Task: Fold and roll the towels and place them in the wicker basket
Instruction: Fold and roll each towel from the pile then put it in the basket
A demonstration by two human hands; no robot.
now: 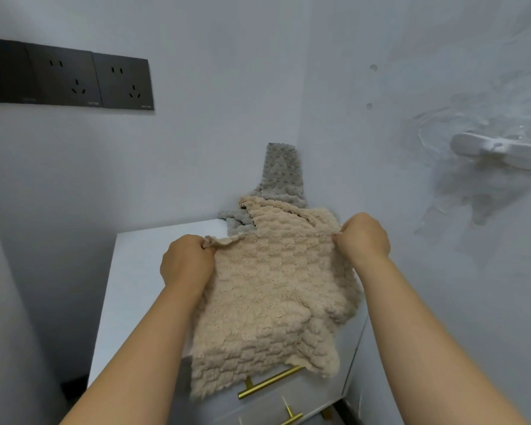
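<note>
A beige fluffy towel (267,299) hangs spread in the air above a white cabinet top (135,271). My left hand (187,262) pinches its upper left corner and my right hand (365,237) pinches its upper right edge. The towel's lower part drapes down past the cabinet's front. Behind it, a grey towel (281,173) lies in the far corner, partly propped against the wall and partly hidden by the beige one. No wicker basket is in view.
The cabinet has gold bar handles (270,383) on its front. Dark wall sockets (68,76) sit on the left wall. A white plastic holder (500,150) is stuck on the right wall. Walls close in behind and to the right.
</note>
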